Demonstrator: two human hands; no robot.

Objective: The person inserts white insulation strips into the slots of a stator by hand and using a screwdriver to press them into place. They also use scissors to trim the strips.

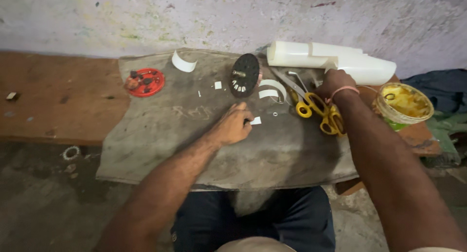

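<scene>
**Hand and Workpiece Positions at the Cloth-Covered Bench**

The person's lap, in dark blue trousers (253,218), sits nearest, below the front edge of a grey cloth (160,145) draped over a wooden bench (53,101).

The left hand (233,126) rests on the middle of the cloth. Its fingers are curled together, thumb and fingertips pinching a small white paper piece (256,120) that lies on the cloth at the fingertips.

The right hand (335,82) reaches further back, a pink band at the wrist. Its fingers are bent downward beside a pair of yellow-handled scissors (316,108); whether they grip anything cannot be told. The scissors lie on the cloth, blades pointing away to the left.

To the right, near the right forearm, stands an open tub of yellow paste (404,102).

Beyond the left hand, a black toothed disc (244,74) stands on edge. A curled white strip (272,88) lies just beside it, between disc and scissors.

At the far left of the cloth lies a red lid (145,81) holding small dark parts, with another curled white strip (183,63) near it.

Furthest back, a roll of white sheet (331,60) lies against the stained wall (219,18).
</scene>
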